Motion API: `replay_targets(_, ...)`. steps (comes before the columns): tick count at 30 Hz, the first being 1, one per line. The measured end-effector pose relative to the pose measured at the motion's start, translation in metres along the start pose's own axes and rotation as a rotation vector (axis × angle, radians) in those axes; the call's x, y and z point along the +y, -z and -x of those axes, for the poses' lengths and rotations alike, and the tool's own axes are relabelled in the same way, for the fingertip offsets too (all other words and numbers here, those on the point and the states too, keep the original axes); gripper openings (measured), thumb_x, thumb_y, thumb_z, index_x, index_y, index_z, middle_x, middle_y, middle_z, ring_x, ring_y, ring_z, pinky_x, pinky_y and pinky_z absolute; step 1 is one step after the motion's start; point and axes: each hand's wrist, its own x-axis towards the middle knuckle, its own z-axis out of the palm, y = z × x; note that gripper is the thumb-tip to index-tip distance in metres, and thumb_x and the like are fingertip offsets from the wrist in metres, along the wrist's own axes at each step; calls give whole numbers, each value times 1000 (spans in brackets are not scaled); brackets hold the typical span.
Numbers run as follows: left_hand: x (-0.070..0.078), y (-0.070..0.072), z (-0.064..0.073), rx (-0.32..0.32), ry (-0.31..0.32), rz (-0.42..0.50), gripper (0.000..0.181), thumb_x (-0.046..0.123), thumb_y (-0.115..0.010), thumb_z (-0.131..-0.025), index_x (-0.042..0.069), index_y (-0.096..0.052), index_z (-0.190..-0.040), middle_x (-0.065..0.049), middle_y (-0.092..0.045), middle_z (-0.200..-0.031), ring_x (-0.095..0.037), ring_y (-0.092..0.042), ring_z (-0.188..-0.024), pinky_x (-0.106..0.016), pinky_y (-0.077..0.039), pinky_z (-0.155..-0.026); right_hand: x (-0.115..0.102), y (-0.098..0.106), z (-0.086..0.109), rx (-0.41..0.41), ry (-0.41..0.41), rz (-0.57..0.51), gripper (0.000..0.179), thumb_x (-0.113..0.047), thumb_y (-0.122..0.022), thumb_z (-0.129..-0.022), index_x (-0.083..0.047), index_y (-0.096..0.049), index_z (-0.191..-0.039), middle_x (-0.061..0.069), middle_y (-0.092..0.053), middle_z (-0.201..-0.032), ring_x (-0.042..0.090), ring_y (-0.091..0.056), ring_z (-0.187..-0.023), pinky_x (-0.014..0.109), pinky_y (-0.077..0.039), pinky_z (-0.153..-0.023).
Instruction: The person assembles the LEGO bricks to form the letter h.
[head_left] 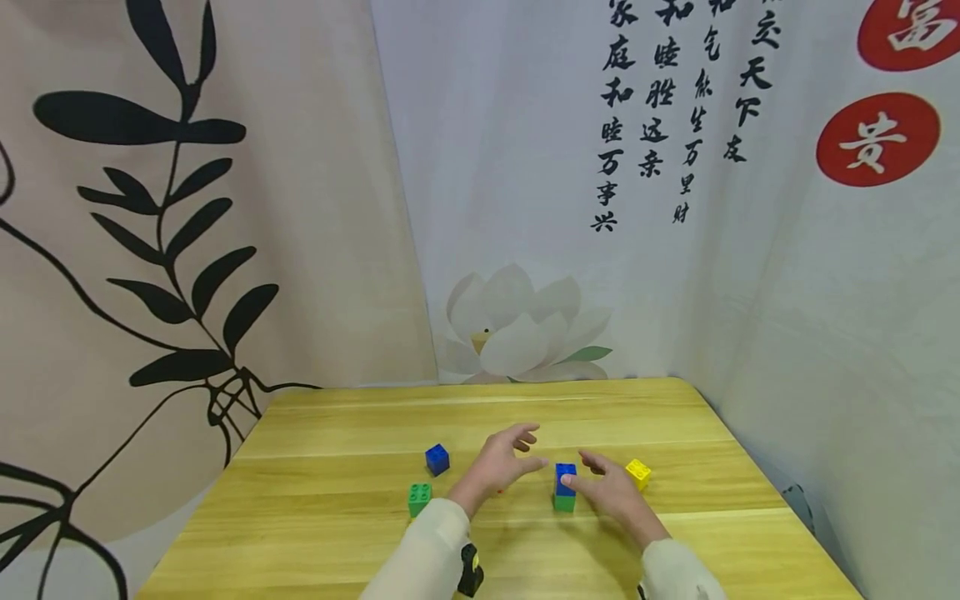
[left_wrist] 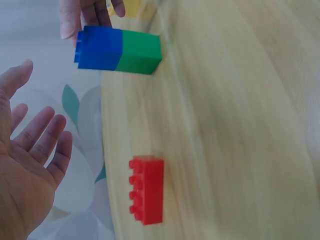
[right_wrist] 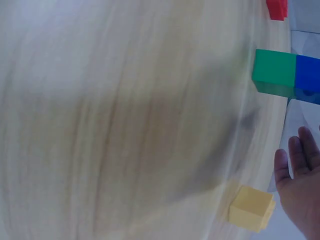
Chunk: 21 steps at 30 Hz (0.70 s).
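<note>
A blue brick (head_left: 561,477) sits on top of a green brick (head_left: 564,503), making a small upright stack on the table. My right hand (head_left: 613,490) is just right of this stack, fingers loosely extended; its thumb overlaps the blue brick in the head view. To the stack's left, my left hand (head_left: 501,460) hovers with spread fingers and nothing in its palm. Beneath that hand lies a red brick (left_wrist: 152,191), mostly hidden by it in the head view but plain in the left wrist view, its studs showing.
On the left of the wooden table (head_left: 322,533) are a loose blue brick (head_left: 437,459) and a separate green brick (head_left: 420,498). A yellow brick (head_left: 638,473) lies behind the right hand. Printed cloth (head_left: 517,192) hangs at the table's back.
</note>
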Motion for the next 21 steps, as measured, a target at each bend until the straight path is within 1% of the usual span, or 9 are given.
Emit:
replay_targets(7, 9, 22, 1, 11, -2, 11, 56, 27, -74, -92, 13, -53, -142, -12, -60, -128, -31, -57, -117, -51, -49, -93, -11, 2, -5, 49, 24, 50, 82, -53, -72, -86, -6, -45, -148, 20, -48, -145, 41, -41, -134, 61, -36, -103)
replay_targets(9, 10, 29, 2, 12, 5, 16, 57, 28, -73, -92, 14, -52, -143, -11, -60, -129, -30, -56, -118, -50, -49, -94, -14, 2, -5, 61, 31, 56, 82, -54, -72, -86, -7, -45, -148, 19, -48, -146, 40, -41, -134, 61, -35, -104)
replay_targets(14, 7, 46, 5, 25, 21, 16, 57, 29, -73, -92, 17, -51, -144, -5, -60, -128, -28, -55, -118, -49, -48, -95, -20, 2, -6, 73, 45, 47, 76, -48, -72, -89, -9, -45, -148, 18, -46, -148, 39, -40, -135, 62, -35, -104)
replay_targets(17, 4, 57, 7, 35, 23, 4, 56, 30, -73, -92, 17, -52, -143, -4, -59, -128, -27, -55, -118, -49, -47, -95, -24, 1, -7, 79, 57, 35, 75, -47, -72, -89, -10, -46, -148, 17, -46, -148, 38, -40, -135, 61, -36, -104)
replay_targets(21, 0, 69, 11, 49, 24, -3, 57, 32, -72, -93, 17, -52, -144, -6, -59, -130, -27, -54, -119, -49, -47, -96, -31, 0, -8, 92, 74, 18, 72, -46, -72, -89, -11, -48, -147, 15, -47, -148, 36, -41, -135, 59, -38, -104)
